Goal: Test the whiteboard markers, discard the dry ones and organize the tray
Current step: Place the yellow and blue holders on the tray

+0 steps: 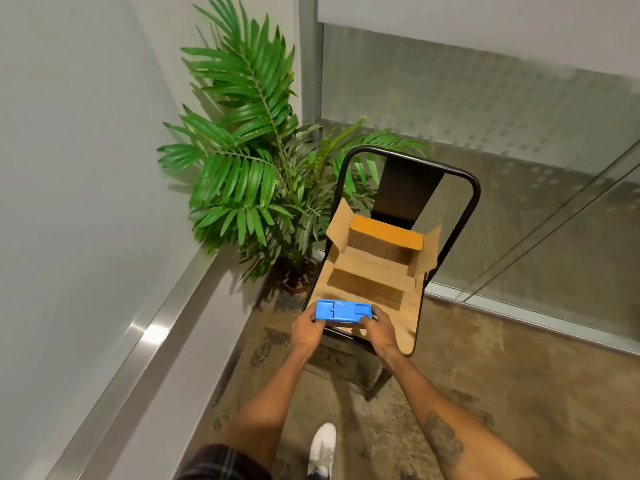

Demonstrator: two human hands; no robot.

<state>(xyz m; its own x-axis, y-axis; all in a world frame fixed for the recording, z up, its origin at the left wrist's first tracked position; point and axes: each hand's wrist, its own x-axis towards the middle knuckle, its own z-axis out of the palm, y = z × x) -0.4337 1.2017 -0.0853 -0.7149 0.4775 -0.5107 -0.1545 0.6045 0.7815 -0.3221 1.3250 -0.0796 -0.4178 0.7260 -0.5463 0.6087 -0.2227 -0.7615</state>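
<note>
Both hands grip a blue moulded plastic tray point(343, 310) by its short ends, left hand point(309, 328) and right hand point(378, 329) curled tight around it, just above the near edge of a black metal chair's wooden seat point(403, 318). An open brown cardboard box point(381, 252) fills the seat's far part, beside a potted palm point(252, 168).

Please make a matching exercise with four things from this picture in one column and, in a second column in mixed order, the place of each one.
Things:
1. blue tray
2. cardboard box
3. potted plant
4. white shoe

Places:
A. in the corner, left of the chair
B. on the floor, between the forearms
C. held between left hand and right hand
D. open, on the chair seat

Pairs: 1-C, 2-D, 3-A, 4-B
</note>
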